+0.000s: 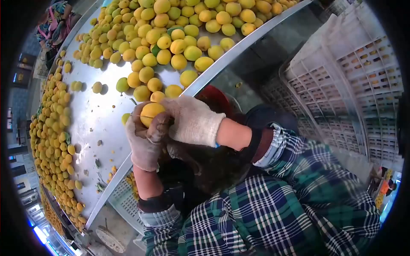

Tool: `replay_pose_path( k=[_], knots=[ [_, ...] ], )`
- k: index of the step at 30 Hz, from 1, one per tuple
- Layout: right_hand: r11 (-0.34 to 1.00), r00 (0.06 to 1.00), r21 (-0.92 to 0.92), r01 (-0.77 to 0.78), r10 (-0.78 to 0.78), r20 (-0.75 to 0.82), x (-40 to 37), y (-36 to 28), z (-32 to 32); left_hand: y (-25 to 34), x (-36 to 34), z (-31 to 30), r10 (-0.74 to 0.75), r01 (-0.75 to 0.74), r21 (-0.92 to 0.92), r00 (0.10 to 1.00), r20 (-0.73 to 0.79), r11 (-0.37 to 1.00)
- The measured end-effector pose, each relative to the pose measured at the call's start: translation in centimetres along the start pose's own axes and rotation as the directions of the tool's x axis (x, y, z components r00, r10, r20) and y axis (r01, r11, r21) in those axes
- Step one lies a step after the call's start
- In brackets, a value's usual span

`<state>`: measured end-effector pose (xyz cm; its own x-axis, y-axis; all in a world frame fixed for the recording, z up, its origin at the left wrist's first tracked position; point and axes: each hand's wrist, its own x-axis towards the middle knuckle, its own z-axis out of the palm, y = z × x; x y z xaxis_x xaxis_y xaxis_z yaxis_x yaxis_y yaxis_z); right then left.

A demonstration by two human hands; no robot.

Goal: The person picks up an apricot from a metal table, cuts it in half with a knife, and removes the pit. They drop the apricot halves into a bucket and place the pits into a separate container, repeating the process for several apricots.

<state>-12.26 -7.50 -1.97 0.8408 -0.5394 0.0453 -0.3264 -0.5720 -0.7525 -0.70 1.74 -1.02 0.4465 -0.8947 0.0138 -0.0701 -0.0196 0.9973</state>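
Both my hands wear pale, dirt-stained gloves and meet at the near edge of the metal table (100, 121). A yellow fruit (152, 112) sits in the fingers of my left hand (144, 138), which are wrapped round it. From the right, my right hand (190, 119) reaches over with curled, darkened fingertips against the fruit's lower right side. What is between those fingertips is hidden. A small greenish fruit (125, 118) shows just left of my left hand. Loose yellow-green fruits (146, 74) lie on the metal just beyond my hands.
A large heap of fruit (171, 25) covers the table's far part, and another (53, 141) runs along its left side. White plastic crates (337, 81) stand at right. A red container (215, 99) and a pale crate (128, 200) are below the table edge. A person (55, 23) is at upper left.
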Motion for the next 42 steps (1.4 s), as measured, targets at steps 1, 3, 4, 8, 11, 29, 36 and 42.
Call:
replay_pose_path(
  k=[1, 3, 4, 8, 11, 29, 36, 42],
  knots=[
    [0.999, 0.999, 0.021, 0.043, -0.043, 0.029, 0.0, 0.4, -0.3, -0.2, -0.1, 0.1, 0.025, -0.025, -0.010, 1.000, -0.012, 1.000],
    [0.991, 0.989, 0.071, 0.115, -0.121, 0.084, 0.1, 0.7, -1.3, -0.5, -0.5, 0.3, 0.067, -0.068, -0.032, 0.997, -0.029, 0.997],
    [0.992, 0.990, 0.091, 0.091, -0.100, 0.103, 0.1, 0.4, -1.8, -1.0, -0.4, 0.1, 0.080, -0.078, 0.040, 0.996, -0.046, 0.996],
    [0.995, 0.979, 0.038, 0.094, -0.099, 0.180, 0.6, 0.6, -1.8, -1.4, -0.4, 0.3, 0.157, -0.150, 0.071, 0.982, -0.109, 0.986],
    [0.998, 0.998, 0.052, 0.018, -0.016, -0.058, 0.0, -0.3, -0.4, -0.3, 0.1, 0.7, 0.197, -0.180, 0.120, 0.969, -0.147, 0.976],
    [0.972, 0.993, -0.203, -0.115, 0.106, -0.054, 0.3, -0.9, -1.1, -1.3, -0.2, 1.4, -0.205, 0.147, -0.448, 0.975, -0.083, 0.882],
    [0.956, 0.994, -0.273, -0.105, 0.108, -0.005, 0.1, -0.9, -1.5, 0.0, 0.3, 0.4, -0.073, 0.068, -0.059, 0.993, -0.090, 0.996],
    [0.968, 0.976, -0.230, 0.104, -0.144, -0.165, 0.1, 2.0, 1.2, 0.1, -0.6, 1.5, -0.277, 0.228, -0.284, 0.950, -0.146, 0.931]
  ],
)
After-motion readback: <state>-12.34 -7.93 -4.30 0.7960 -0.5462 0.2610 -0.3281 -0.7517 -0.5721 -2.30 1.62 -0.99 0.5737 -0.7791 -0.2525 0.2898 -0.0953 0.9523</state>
